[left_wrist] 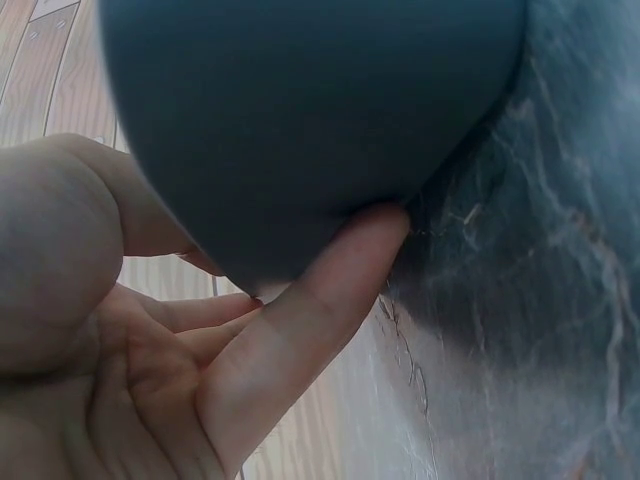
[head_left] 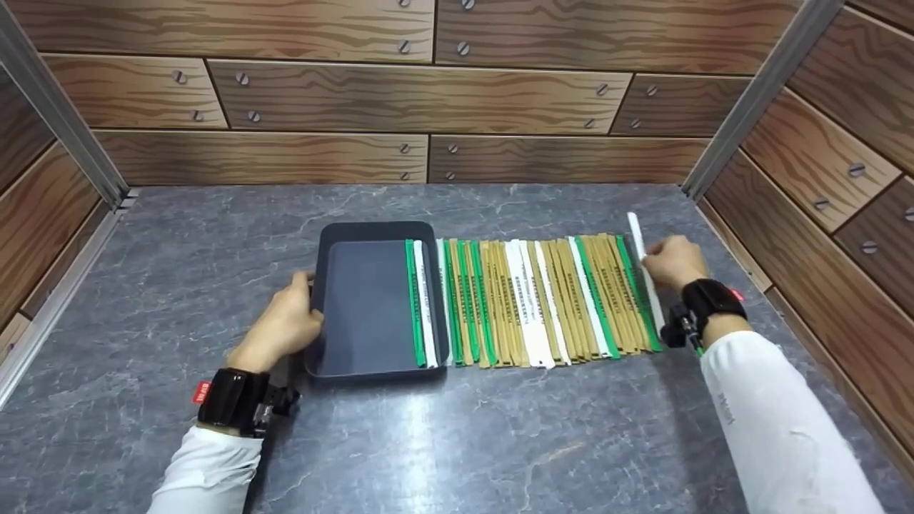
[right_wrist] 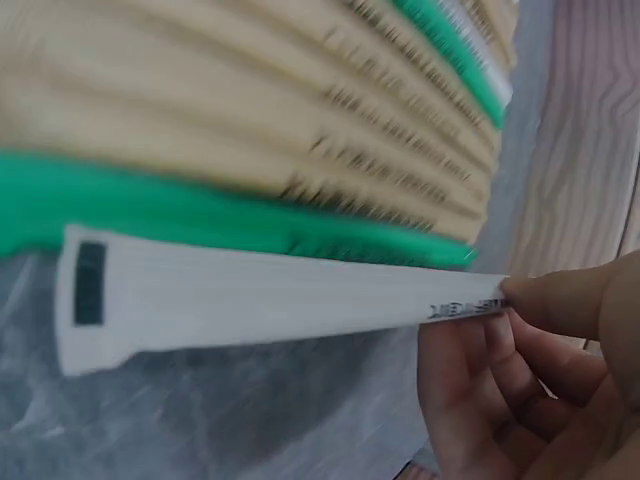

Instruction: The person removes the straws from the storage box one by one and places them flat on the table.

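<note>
A dark grey rectangular tray [head_left: 364,307] lies on the table, with slim green and white wrapped sticks along its right side. My left hand [head_left: 282,318] grips its left edge; in the left wrist view the thumb [left_wrist: 320,290] presses the tray's wall [left_wrist: 300,130] while fingers show behind it. At the far right, my right hand [head_left: 675,260] pinches a slim white wrapped stick [head_left: 646,275] between thumb and fingers. In the right wrist view this white stick [right_wrist: 270,300] has a dark rectangle at its near end and printing by the fingertips, beside a green stick [right_wrist: 200,210].
A row of tan, green and white wrapped sticks [head_left: 507,307] runs side by side from the tray towards my right hand. Grey marbled table [head_left: 428,442] extends around. Wood-patterned panels [head_left: 428,100] with metal corner posts stand behind and at both sides.
</note>
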